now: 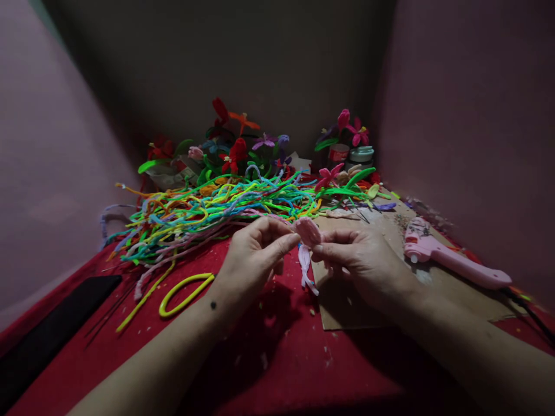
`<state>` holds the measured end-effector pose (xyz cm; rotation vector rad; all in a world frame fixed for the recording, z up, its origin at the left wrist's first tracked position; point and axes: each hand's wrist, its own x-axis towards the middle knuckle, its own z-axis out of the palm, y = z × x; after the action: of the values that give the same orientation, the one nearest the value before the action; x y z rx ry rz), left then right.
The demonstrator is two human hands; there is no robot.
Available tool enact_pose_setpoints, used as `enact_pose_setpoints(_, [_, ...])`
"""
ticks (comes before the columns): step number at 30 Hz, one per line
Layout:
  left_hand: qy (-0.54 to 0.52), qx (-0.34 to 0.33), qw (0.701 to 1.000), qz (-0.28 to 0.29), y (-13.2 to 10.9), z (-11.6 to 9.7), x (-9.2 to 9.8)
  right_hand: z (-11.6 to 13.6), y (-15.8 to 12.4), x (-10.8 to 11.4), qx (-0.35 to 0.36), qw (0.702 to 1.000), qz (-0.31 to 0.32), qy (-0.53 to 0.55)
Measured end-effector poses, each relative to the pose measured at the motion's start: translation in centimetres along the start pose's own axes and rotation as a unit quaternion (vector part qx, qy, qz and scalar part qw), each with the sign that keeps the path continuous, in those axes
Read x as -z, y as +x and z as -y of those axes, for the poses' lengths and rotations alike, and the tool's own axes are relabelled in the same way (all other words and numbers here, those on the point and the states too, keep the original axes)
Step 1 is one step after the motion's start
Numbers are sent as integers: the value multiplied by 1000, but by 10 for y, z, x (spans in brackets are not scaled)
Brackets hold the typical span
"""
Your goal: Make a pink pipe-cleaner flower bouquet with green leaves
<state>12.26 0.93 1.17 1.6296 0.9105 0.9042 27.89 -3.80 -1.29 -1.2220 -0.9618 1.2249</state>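
Note:
A pale pink petal of fuzzy pipe cleaner [307, 231] is held up between my two hands over the front middle of the table. My right hand [366, 254] grips its right side between thumb and fingers. With thumb and forefinger pinched together, my left hand [262, 248] meets the petal's left edge; the exact bit in the pinch is too small to make out. Just below the petal is another pink pipe-cleaner piece [305, 268] with loose ends, and whether it is joined to the petal I cannot tell.
A tangled heap of coloured pipe cleaners [225, 208] spreads behind my left hand. Yellow-handled scissors [186, 294] lie left of my wrist, near a black flat object [65, 312]. At right, a pink glue gun [455, 260] rests on cardboard [359, 312]. Finished pipe-cleaner flowers [236, 156] stand behind.

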Motion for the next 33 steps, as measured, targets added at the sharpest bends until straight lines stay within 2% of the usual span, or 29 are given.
enact_pose_setpoints(3, [-13,61,996,56,0,5,-2,-2,-1,-1,25,1000,-10,1])
enact_pose_setpoints(8, [-60,98,990,78,-4,9,-7,-6,-2,-4,29,999,9,33])
enact_pose_setpoints(14, [-148,90,982,70,-7,8,-14,-8,-2,-6,28,998,20,51])
enact_pose_setpoints(20, [-174,70,978,87,-7,14,-12,-8,-2,-7,30,997,5,75])
enact_pose_setpoints(27, [-257,108,954,111,-4,16,-14,-4,-4,-10,23,996,7,88])
enact_pose_setpoints(33, [-268,111,952,93,-4,18,-16,-9,-4,-10,33,993,44,101])
